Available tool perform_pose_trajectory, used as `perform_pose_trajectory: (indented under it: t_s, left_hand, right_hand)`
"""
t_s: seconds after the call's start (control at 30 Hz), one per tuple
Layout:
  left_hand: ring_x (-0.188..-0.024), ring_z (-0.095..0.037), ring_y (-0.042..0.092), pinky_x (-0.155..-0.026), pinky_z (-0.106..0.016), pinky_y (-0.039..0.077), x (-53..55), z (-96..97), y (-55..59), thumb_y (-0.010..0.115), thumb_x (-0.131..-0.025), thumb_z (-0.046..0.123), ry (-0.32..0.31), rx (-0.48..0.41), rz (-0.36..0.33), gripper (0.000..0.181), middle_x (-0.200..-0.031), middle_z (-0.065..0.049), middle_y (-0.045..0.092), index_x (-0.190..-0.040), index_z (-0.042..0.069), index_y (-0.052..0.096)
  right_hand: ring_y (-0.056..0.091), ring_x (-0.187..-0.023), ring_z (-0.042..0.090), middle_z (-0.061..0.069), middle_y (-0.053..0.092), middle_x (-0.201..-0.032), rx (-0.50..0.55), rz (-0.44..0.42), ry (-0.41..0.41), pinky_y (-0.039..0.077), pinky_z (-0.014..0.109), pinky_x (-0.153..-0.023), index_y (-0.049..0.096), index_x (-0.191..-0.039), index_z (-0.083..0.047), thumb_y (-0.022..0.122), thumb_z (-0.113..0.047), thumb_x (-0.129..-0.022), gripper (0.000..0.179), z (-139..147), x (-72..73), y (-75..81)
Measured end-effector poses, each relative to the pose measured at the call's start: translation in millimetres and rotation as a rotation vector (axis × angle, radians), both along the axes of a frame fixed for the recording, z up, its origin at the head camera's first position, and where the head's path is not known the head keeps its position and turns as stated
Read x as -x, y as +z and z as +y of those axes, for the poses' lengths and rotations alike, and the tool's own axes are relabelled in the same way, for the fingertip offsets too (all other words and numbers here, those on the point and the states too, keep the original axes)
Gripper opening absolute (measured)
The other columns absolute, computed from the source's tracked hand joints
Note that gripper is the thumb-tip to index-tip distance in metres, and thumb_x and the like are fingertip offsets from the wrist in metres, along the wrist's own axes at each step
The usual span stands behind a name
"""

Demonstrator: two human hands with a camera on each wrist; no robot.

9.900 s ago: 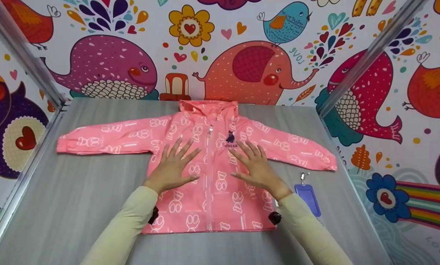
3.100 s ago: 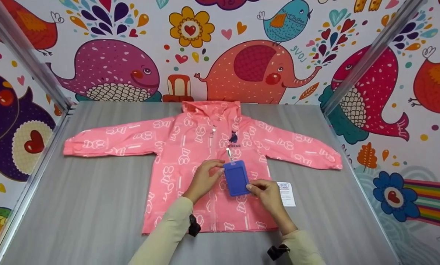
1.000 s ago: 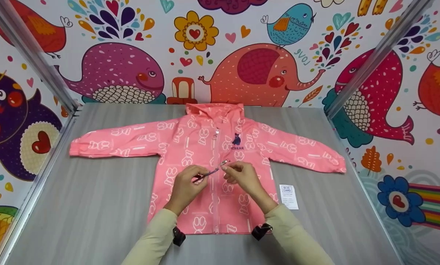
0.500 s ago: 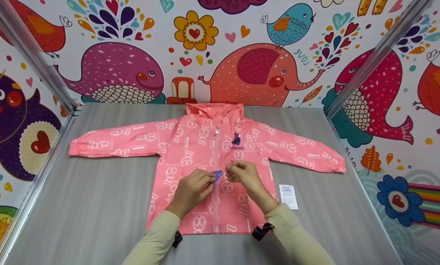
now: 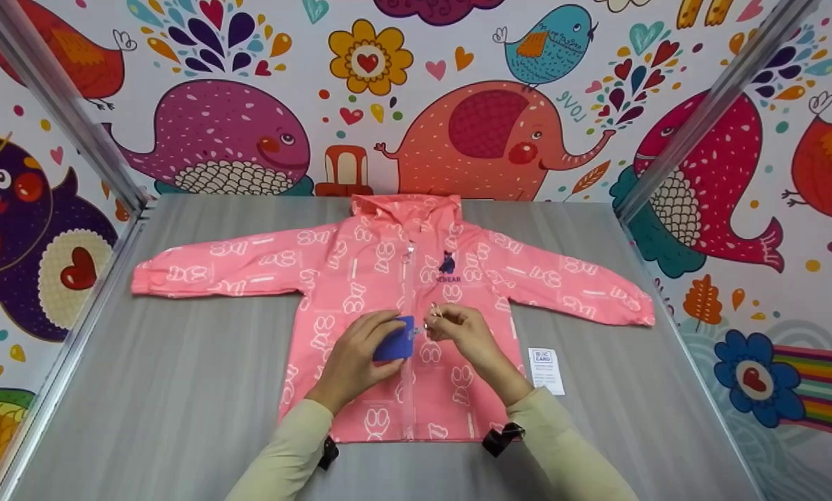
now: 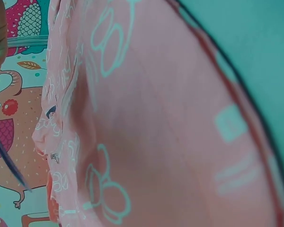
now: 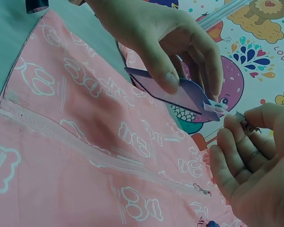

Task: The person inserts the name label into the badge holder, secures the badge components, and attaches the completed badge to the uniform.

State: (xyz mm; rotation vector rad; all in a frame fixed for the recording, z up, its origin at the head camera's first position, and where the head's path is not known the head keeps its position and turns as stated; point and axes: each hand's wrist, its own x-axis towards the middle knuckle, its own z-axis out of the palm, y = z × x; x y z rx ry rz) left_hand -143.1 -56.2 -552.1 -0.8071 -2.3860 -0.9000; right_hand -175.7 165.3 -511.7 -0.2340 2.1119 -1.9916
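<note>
Above the front of a pink hooded child's jacket (image 5: 356, 296), my left hand (image 5: 351, 358) grips a blue badge holder (image 5: 398, 341) by its sides, thumb on one face and fingers behind. My right hand (image 5: 463, 335) pinches the small metal clip (image 7: 246, 124) joined to the holder by a clear strap (image 7: 217, 108). Both hands are raised over the zip, close together. The jacket lies zipped, face up, sleeves spread out to either side. In the left wrist view only the holder's thin edge (image 6: 10, 161) shows, with parts of hands cut off at the left border.
A white printed card (image 5: 546, 372) lies on the grey table (image 5: 200, 383) beside the jacket's right side. Metal posts (image 5: 708, 118) stand at the table's back corners. Cartoon-printed walls (image 5: 429, 42) enclose the back and sides.
Earlier my hands lay flat on the jacket and the badge holder rested on the table. Both hands then lifted it; since a second ago it has turned from edge-on to show its blue face.
</note>
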Motion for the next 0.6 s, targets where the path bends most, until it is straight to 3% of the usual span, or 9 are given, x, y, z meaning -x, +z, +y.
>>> perform_pose_trajectory:
  t_s: [0.13,0.27,0.6]
  left_hand:
    - [-0.129,-0.024,0.054,-0.108,-0.045,0.048,0.9,-0.8,-1.3,0.088,-0.071,0.027,-0.005,-0.002,-0.042,0.073,-0.140,-0.008,0.058,-0.136,0.015,0.056]
    - [-0.127,-0.024,0.056,-0.111,-0.047,0.045,2.6,-0.5,-3.2,0.088,-0.071,0.029,-0.003,0.022,-0.037,0.076,-0.137,-0.008,0.060,-0.138,0.015,0.055]
    - [-0.126,-0.022,0.054,-0.109,-0.044,0.045,3.9,1.1,-6.4,0.087,-0.073,0.031,0.019,0.104,-0.118,0.072,-0.137,-0.002,0.057,-0.138,0.022,0.057]
  right_hand:
    - [0.065,-0.074,0.007,-0.004,0.068,-0.083,0.016,0.017,0.025,0.059,0.026,-0.074,0.062,-0.103,0.016,0.059,-0.003,-0.094,0.021,1.6,-0.6,-0.7]
    - [0.065,-0.077,0.007,-0.003,0.067,-0.085,0.021,0.030,0.032,0.059,0.026,-0.075,0.062,-0.103,0.017,0.057,0.000,-0.094,0.020,3.1,-2.0,-2.4]
    - [0.065,-0.070,0.007,-0.002,0.068,-0.076,0.005,0.005,-0.051,0.060,0.025,-0.070,0.063,-0.099,0.016,0.061,0.003,-0.090,0.016,3.7,-6.3,-13.8]
